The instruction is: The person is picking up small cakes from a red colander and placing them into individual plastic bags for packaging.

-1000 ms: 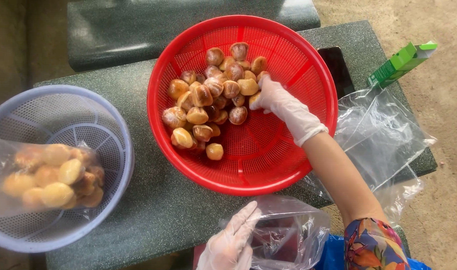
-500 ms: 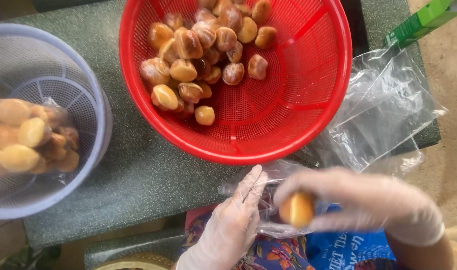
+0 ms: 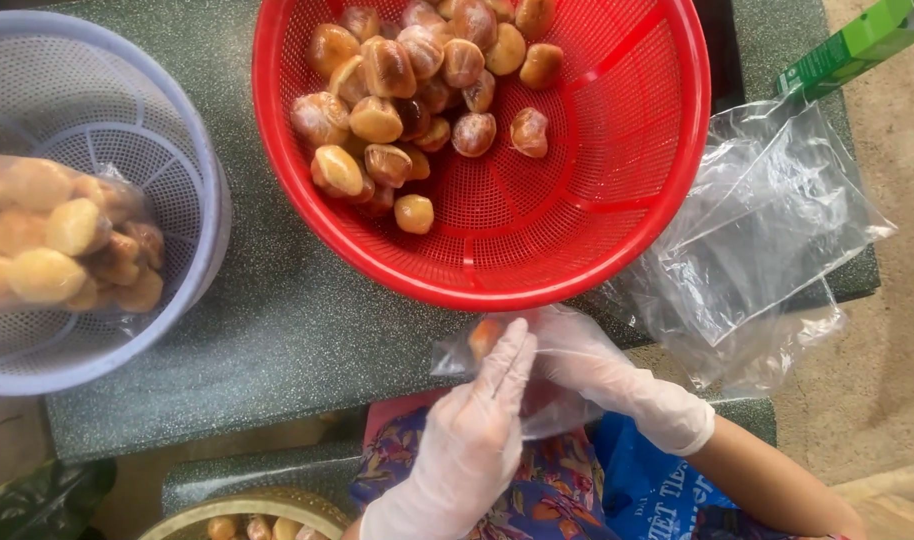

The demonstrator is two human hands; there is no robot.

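Nearest to me, at the bottom edge of the view, the rim of a woven basket (image 3: 245, 512) shows with a few small buns in it, below the counter's near edge. Just above it my left hand (image 3: 474, 440), gloved, reaches forward with the fingers stretched out and close together, pressed flat against a small clear bag (image 3: 537, 395). My right hand (image 3: 589, 365), gloved too, is curled around the same bag from the other side, so both hands hold it between them just at the near edge of the counter (image 3: 277, 340). One bun (image 3: 484, 336) sits inside the bag, at its top left, touching my left fingertips.

To the right, a pile of loose clear bags (image 3: 767, 240) lies crumpled over the counter's right edge, hanging partly off it.

Just beyond my hands stands the red basket (image 3: 627, 170), its near rim almost touching the bag. A heap of browned buns (image 3: 407, 90) fills its far left part; the near and right parts are bare mesh.

At the counter's left edge stands a pale blue basket (image 3: 167, 130), well apart from my hands, holding a filled bag of buns (image 3: 62, 240).

At the far right corner a green box (image 3: 857, 40) lies tilted.
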